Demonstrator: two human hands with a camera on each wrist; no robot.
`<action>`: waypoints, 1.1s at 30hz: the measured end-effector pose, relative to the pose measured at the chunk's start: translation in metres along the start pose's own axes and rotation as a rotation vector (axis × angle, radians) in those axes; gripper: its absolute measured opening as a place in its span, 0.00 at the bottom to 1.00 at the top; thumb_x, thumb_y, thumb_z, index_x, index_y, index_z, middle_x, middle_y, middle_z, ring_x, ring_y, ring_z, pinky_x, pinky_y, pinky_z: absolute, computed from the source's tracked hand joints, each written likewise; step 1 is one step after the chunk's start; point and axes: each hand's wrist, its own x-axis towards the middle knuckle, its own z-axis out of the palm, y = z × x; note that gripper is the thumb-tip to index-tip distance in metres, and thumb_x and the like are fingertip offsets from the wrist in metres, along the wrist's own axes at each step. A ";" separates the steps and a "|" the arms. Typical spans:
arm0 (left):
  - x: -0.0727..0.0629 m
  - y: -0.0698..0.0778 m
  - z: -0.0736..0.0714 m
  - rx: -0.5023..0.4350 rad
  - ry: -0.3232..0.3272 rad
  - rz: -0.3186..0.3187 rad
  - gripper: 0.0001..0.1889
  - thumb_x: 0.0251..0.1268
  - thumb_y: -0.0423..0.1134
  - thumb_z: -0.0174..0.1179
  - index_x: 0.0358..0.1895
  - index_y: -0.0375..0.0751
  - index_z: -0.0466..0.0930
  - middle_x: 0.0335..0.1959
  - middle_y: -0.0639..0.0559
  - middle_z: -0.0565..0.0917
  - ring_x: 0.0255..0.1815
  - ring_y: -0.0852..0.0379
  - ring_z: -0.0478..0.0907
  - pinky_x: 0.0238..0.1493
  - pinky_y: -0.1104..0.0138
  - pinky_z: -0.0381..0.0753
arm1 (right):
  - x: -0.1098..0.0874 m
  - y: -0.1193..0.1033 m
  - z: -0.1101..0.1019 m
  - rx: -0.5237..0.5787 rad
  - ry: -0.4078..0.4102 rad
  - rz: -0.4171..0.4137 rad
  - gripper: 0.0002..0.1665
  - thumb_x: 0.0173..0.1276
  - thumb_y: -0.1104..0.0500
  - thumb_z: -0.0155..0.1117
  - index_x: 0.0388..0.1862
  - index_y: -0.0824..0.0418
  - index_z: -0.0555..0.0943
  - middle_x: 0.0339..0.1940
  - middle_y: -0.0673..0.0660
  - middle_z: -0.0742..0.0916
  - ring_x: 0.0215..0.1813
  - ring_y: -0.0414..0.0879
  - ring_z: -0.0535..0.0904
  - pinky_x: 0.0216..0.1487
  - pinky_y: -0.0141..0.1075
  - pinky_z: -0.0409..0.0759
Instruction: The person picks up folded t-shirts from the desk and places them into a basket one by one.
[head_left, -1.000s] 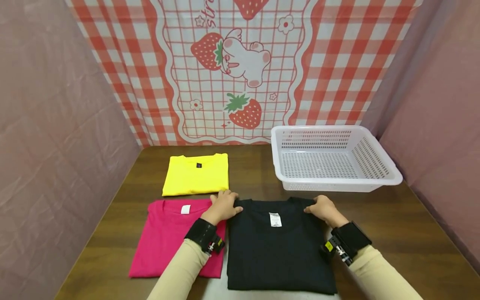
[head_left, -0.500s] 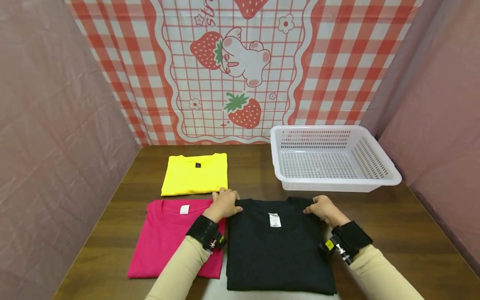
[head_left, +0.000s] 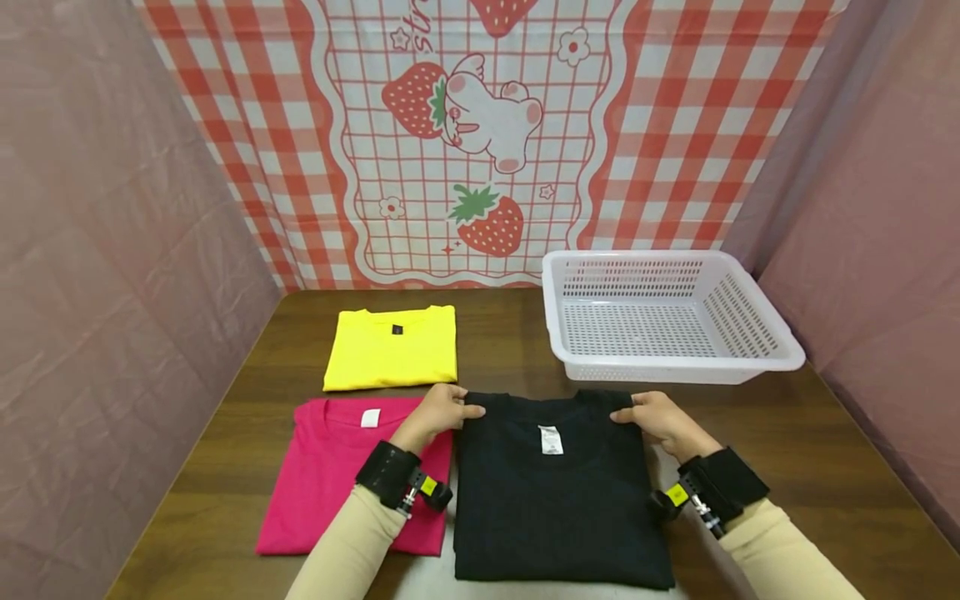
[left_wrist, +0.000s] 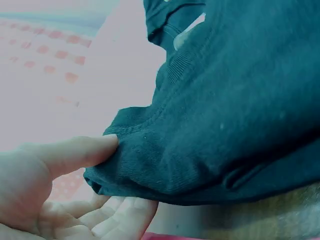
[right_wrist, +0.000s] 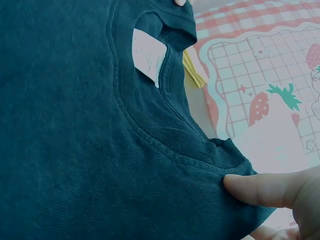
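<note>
A folded black T-shirt (head_left: 558, 508) with a white neck label (head_left: 551, 440) lies at the front middle, its collar towards the back. My left hand (head_left: 433, 414) pinches its far left shoulder corner; in the left wrist view the thumb (left_wrist: 82, 152) is on top of the cloth and the fingers (left_wrist: 117, 215) are underneath. My right hand (head_left: 663, 421) pinches the far right corner, and the right wrist view shows that thumb (right_wrist: 260, 189) pressed on the cloth, the other fingers mostly hidden below. Left of it lies a folded pink T-shirt (head_left: 341, 475), partly covered by my left forearm.
A folded yellow T-shirt (head_left: 393, 354) lies behind the pink one. At the back right of the wooden table (head_left: 225, 467) stands a white perforated basket (head_left: 675, 364). A checked strawberry cloth (head_left: 480, 125) hangs behind, with pink fabric at both sides.
Both hands have shifted slightly, thumbs now over the black T-shirt's shoulder corners, and its far edge sits a little higher. Both wrists have turned a bit outward. The other shirts and the basket stay put.
</note>
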 end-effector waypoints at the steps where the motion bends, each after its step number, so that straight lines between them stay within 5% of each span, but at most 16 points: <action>1: 0.000 -0.001 0.000 -0.037 -0.005 -0.025 0.20 0.60 0.34 0.64 0.53 0.26 0.76 0.33 0.43 0.78 0.34 0.54 0.76 0.47 0.61 0.84 | -0.001 0.000 -0.001 0.001 0.002 0.002 0.20 0.66 0.61 0.60 0.50 0.75 0.76 0.38 0.57 0.85 0.38 0.43 0.81 0.41 0.37 0.81; 7: -0.002 -0.004 0.002 -0.076 -0.032 -0.073 0.15 0.65 0.36 0.61 0.47 0.27 0.79 0.35 0.44 0.82 0.33 0.58 0.78 0.51 0.57 0.85 | -0.005 0.004 -0.004 0.063 -0.022 0.010 0.29 0.68 0.59 0.59 0.60 0.79 0.70 0.39 0.54 0.87 0.38 0.40 0.83 0.43 0.36 0.82; 17: -0.018 0.008 -0.005 -0.139 -0.054 -0.001 0.12 0.67 0.36 0.58 0.46 0.29 0.79 0.39 0.40 0.88 0.32 0.60 0.84 0.47 0.61 0.86 | -0.027 -0.003 -0.017 0.192 -0.126 -0.032 0.34 0.70 0.57 0.58 0.66 0.79 0.64 0.35 0.45 0.87 0.38 0.38 0.85 0.45 0.35 0.84; 26: -0.040 0.047 -0.021 -0.144 -0.090 0.102 0.09 0.68 0.38 0.57 0.40 0.34 0.76 0.26 0.56 0.82 0.32 0.61 0.82 0.48 0.65 0.80 | -0.047 -0.021 -0.044 0.292 -0.195 -0.115 0.07 0.72 0.58 0.56 0.38 0.51 0.82 0.30 0.40 0.88 0.36 0.34 0.85 0.44 0.29 0.83; 33: -0.041 0.085 -0.026 -0.122 -0.060 0.176 0.16 0.69 0.39 0.56 0.55 0.35 0.77 0.50 0.41 0.86 0.49 0.50 0.84 0.58 0.59 0.81 | -0.057 -0.043 -0.078 0.358 -0.167 -0.183 0.09 0.72 0.62 0.54 0.34 0.49 0.79 0.31 0.41 0.88 0.36 0.34 0.85 0.41 0.28 0.83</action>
